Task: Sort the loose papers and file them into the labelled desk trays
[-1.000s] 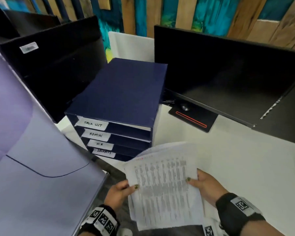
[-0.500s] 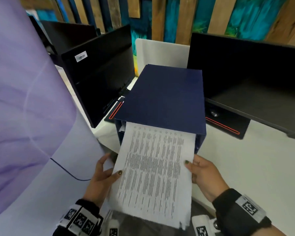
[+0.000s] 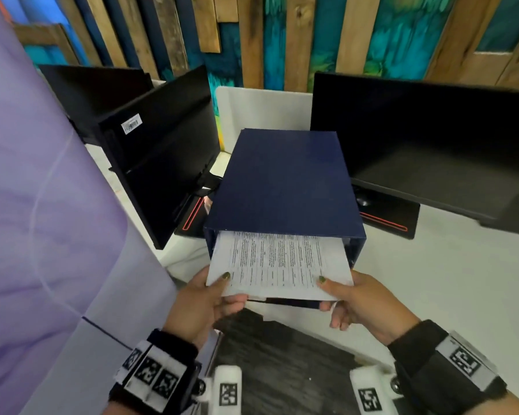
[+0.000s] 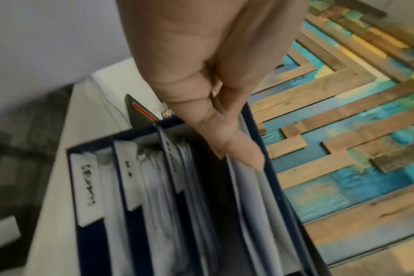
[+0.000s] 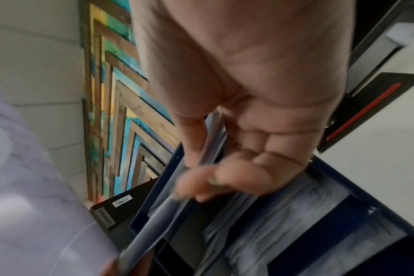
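Biggest thing close to the grip is the purple-white panel point(image 3: 42, 205) off to the left hand's outer side, then the two black monitors point(image 3: 426, 151) standing back beyond the fingertips, one on each side of the tray stack. The white desk point(image 3: 447, 280) runs out past the right hand. Dead ahead of both hands sits the navy tray stack point(image 3: 285, 181), and the printed paper point(image 3: 279, 265) goes from the pinch straight into its top slot, far half already under the lid, near half sticking out toward the wrists. From the left wrist view the lower trays under the grip are stuffed with sheets and carry white labels point(image 4: 87, 188), writing too blurry to read. Left hand point(image 3: 204, 301) pinches the near left corner, thumb on top, fingers curled underneath. Right hand point(image 3: 360, 301) does the same on the near right corner, thumb pressed on the sheet, the other fingers tucked below its edge.
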